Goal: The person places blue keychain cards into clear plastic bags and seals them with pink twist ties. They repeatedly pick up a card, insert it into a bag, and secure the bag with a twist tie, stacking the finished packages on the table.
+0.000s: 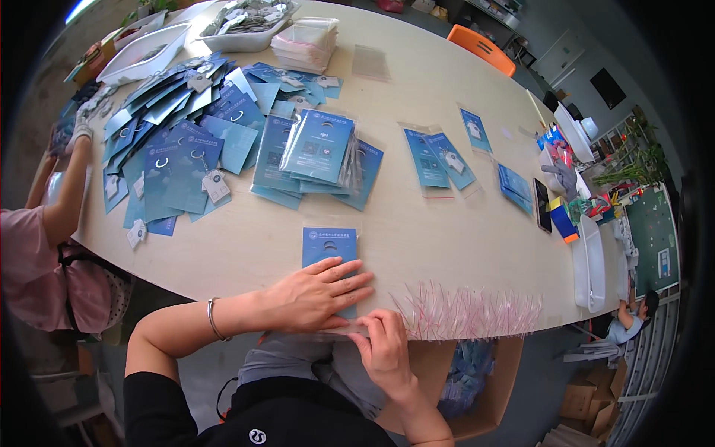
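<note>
A blue printed card (328, 244) in a clear plastic sleeve lies in front of me at the table's near edge. My left hand (320, 292) rests flat across it, fingers spread, covering its lower half. Just to the right, my right hand (383, 346) pinches the sleeve's bottom edge between thumb and fingers; the exact grip is partly hidden. Beside that hand, a row of thin clear-and-pink plastic strips (469, 313) sticks up along the table edge. Beyond my hands sits a stack of sleeved blue cards (320, 145).
A large heap of blue cards (167, 127) with white keychains covers the left. White trays (149, 56) and a stack of clear sleeves (305, 41) stand behind it. Sleeved cards (450, 156) and a phone (542, 205) lie rightward. Another person's arm (67, 186) reaches in at left.
</note>
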`<state>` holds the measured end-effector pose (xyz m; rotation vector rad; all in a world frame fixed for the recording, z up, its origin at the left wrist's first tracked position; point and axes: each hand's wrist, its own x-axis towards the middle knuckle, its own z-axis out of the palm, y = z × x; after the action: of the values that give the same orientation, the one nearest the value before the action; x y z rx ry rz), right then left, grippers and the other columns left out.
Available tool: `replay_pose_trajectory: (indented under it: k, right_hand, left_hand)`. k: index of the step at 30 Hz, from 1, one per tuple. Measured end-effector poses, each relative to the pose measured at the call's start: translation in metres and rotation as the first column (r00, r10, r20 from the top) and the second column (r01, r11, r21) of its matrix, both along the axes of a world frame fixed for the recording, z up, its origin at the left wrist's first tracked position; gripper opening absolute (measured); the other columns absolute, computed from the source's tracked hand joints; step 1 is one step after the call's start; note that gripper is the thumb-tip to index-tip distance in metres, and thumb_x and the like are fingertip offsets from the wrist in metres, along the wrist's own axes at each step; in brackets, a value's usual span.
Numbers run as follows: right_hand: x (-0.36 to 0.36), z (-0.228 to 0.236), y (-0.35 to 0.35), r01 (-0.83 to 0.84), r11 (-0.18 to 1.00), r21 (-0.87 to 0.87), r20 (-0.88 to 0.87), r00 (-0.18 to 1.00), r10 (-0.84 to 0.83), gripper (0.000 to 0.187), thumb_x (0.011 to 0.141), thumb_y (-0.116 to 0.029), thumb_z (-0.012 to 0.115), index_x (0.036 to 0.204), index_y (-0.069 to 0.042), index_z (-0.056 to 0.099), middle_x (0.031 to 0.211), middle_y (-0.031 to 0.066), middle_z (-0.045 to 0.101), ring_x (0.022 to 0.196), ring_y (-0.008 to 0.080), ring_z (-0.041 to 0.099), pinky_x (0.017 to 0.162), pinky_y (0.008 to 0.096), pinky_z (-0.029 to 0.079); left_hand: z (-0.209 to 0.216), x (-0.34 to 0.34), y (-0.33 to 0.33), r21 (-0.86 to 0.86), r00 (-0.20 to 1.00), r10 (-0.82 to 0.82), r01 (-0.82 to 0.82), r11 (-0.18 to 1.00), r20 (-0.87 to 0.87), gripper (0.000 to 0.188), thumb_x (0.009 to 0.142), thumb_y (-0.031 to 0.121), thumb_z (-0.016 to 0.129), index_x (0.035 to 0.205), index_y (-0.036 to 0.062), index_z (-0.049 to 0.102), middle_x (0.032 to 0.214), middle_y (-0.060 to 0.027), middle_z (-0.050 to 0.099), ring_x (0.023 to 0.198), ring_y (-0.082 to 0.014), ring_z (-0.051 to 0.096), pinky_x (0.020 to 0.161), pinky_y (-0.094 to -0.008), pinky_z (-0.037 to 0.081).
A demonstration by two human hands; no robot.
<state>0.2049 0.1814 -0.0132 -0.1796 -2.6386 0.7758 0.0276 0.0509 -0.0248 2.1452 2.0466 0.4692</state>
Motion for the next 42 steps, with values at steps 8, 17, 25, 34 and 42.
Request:
replay_pose_trajectory:
  k: [8,17,25,34,42]
  right_hand:
    - [0.012,0.000,0.006,-0.091,0.996,0.015,0.060,0.994,0.090,0.026,0.072,-0.006,0.081,0.092,-0.004,0.065,0.093,0.0087,0.055,0.087,0.0290,0.055,0.076,0.0408,0.046]
    - [0.012,-0.003,0.013,-0.023,0.996,-0.081,0.055,0.998,0.027,0.023,0.075,-0.008,0.080,0.093,-0.005,0.066,0.091,0.0081,0.056,0.088,0.0290,0.056,0.076,0.0415,0.046]
    - [0.003,0.001,0.012,-0.021,0.992,-0.127,0.045,0.999,0.027,0.017,0.077,-0.007,0.078,0.088,-0.005,0.065,0.088,0.0086,0.056,0.085,0.0289,0.057,0.075,0.0412,0.046]
    - [0.037,0.019,-0.003,-0.341,0.891,-0.300,0.102,0.917,0.385,0.014,0.086,-0.011,0.069,0.085,-0.004,0.057,0.087,0.0107,0.051,0.088,0.0279,0.053,0.077,0.0395,0.044]
    - [0.170,0.024,0.236,0.845,0.484,-0.226,-0.247,0.431,-0.868,0.019,0.098,-0.015,0.061,0.093,0.004,0.062,0.087,0.0074,0.059,0.080,0.0165,0.054,0.075,0.0309,0.046]
  left_hand:
    - [0.003,0.001,0.002,-0.027,1.000,0.011,-0.011,1.000,0.006,0.069,0.095,0.047,0.058,0.151,0.0096,0.042,0.160,-0.0111,0.034,0.149,-0.0319,0.029,0.120,-0.0477,0.024]
    - [0.007,0.000,0.003,-0.018,1.000,0.019,-0.019,1.000,-0.023,0.064,0.097,0.044,0.056,0.149,0.0087,0.043,0.157,-0.0112,0.039,0.148,-0.0302,0.032,0.120,-0.0456,0.024]
    - [0.003,-0.002,0.004,-0.042,1.000,0.014,-0.014,0.999,0.000,0.069,0.094,0.044,0.062,0.151,0.0100,0.041,0.159,-0.0111,0.037,0.148,-0.0319,0.031,0.120,-0.0484,0.024]
    - [0.013,0.002,0.017,-0.076,0.997,0.018,-0.023,0.997,-0.070,0.068,0.093,0.043,0.062,0.149,0.0073,0.044,0.155,-0.0126,0.041,0.147,-0.0341,0.032,0.120,-0.0478,0.024]
    - [0.015,0.002,0.010,-0.128,0.998,0.060,-0.061,0.990,-0.011,0.077,0.084,0.036,0.071,0.149,0.0054,0.043,0.156,-0.0151,0.039,0.149,-0.0368,0.028,0.122,-0.0500,0.019]
